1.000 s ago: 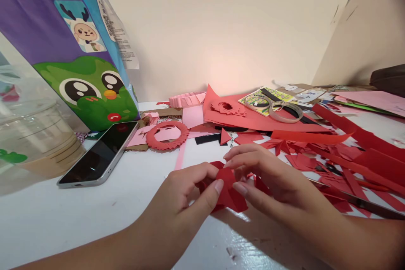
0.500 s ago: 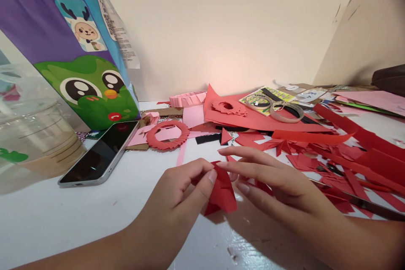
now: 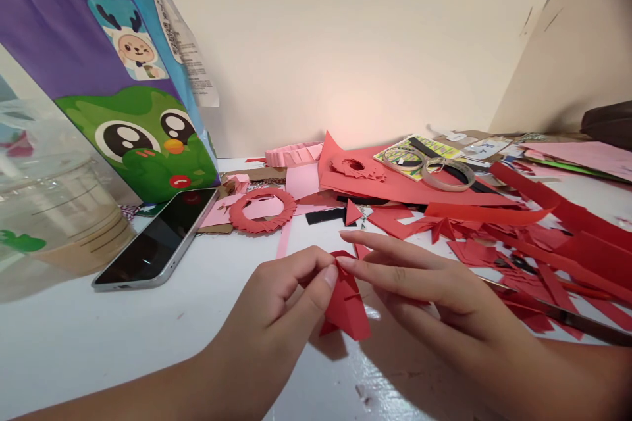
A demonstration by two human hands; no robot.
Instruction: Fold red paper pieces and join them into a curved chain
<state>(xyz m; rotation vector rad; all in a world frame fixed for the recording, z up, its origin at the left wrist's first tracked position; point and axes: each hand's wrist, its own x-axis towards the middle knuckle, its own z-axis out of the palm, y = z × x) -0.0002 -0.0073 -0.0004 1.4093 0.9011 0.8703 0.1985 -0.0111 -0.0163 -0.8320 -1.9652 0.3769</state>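
Observation:
Between thumb and forefinger, my left hand (image 3: 291, 296) pinches the top of a folded piece of red paper (image 3: 348, 309). The paper hangs just above the white table and casts a shadow on it. My right hand (image 3: 429, 296) is at the paper's right side, fingers stretched out and apart. Its index fingertip touches the paper's upper edge near my left thumb. The left hand's other fingers hide part of the fold. Beyond the hands lies a red pleated paper ring (image 3: 237, 220).
A phone (image 3: 158, 243), a plastic drink cup (image 3: 74, 217) and a tall printed paper bag (image 3: 148, 92) stand at left. Red paper scraps (image 3: 474, 253) cover the right, with a long blade-like metal tool (image 3: 582, 321) among them. Tape rolls (image 3: 464, 185) lie on red paper at the back.
My right thumb and lower fingers have drawn back from the paper's right side, so more of its face shows. My left hand keeps its pinch.

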